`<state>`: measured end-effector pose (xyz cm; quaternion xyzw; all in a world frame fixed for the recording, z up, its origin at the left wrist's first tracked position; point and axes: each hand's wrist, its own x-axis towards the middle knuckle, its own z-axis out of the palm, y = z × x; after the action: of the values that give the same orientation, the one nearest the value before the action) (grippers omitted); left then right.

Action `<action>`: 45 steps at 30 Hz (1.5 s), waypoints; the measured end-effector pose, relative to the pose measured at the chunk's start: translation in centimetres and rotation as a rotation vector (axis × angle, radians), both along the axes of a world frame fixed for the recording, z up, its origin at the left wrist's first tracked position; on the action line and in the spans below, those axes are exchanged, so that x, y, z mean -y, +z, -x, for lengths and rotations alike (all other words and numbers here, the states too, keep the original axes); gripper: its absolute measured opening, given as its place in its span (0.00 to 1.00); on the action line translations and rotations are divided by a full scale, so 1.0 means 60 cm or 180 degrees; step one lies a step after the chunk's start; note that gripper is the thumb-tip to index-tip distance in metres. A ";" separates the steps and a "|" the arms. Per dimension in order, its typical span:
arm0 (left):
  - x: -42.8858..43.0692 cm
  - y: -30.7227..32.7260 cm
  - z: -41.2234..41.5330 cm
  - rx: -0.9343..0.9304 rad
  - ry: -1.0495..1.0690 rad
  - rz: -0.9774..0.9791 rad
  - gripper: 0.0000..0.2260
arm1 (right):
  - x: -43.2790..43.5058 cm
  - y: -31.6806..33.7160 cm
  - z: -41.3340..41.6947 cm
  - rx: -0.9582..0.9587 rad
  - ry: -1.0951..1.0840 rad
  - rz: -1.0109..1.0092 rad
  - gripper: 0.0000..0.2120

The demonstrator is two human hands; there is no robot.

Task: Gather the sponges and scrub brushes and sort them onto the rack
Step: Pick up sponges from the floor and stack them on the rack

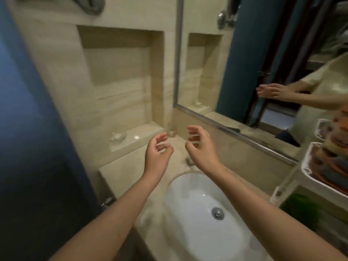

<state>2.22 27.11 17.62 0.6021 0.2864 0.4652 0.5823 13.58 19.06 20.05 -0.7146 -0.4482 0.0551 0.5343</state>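
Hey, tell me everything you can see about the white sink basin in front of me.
The sink is a white oval basin, glossy like ceramic, sunk into a beige stone-look counter. A round metal drain sits in its floor, with a glint of light nearby. Its near end runs out of view at the bottom. The right forearm crosses in front of its far right rim; contact cannot be told. The left hand and right hand hang beyond it, holding nothing.

Rack (pixel 303 167) cut off at right edge, contents (pixel 328 159) blurred beyond telling.
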 end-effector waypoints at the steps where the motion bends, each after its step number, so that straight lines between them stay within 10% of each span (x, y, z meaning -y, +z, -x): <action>1: -0.015 -0.011 0.035 -0.0030 0.0167 0.0055 0.18 | -0.024 -0.015 0.026 -0.0047 0.0165 0.0062 0.20; 26: -0.035 -0.240 0.910 -0.0953 0.2902 0.1166 0.15 | -0.283 -0.290 0.840 -0.0173 0.3268 0.1427 0.20; 45: -0.058 -0.576 1.163 -0.0628 0.4080 0.2597 0.15 | -0.411 -0.654 1.157 0.0343 0.4285 0.2726 0.19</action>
<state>-67.53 30.61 -16.95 0.0944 0.7793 0.5135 0.3466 -55.84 43.70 -19.20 -0.4354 -0.7484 0.4985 0.0432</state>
